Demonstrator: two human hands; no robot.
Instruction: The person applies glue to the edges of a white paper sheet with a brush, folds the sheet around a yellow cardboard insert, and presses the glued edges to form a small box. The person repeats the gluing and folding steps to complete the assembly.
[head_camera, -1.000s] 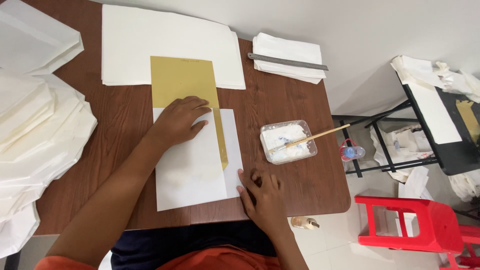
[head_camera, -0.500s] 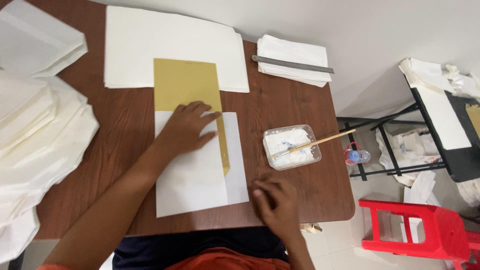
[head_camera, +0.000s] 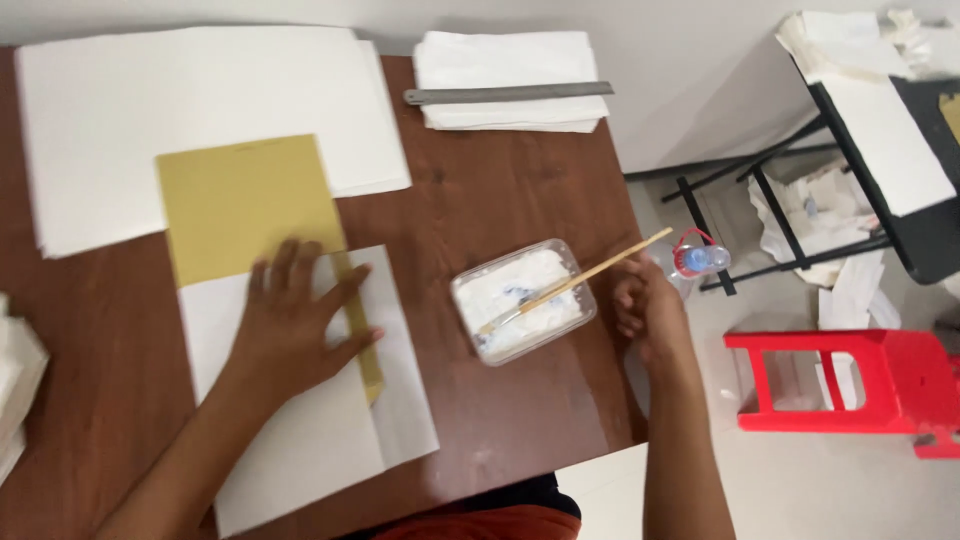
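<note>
Head view: left hand (head_camera: 290, 335), fingers spread flat, pins the folded white sheet (head_camera: 300, 400) steady; right hand (head_camera: 648, 312), loosely curled and empty, nears the brush (head_camera: 590, 277) at the table's (head_camera: 500, 180) right edge.

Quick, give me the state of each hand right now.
Left hand: open, pressed flat on the white sheet.
Right hand: loosely curled, empty, beside the brush handle.
</note>
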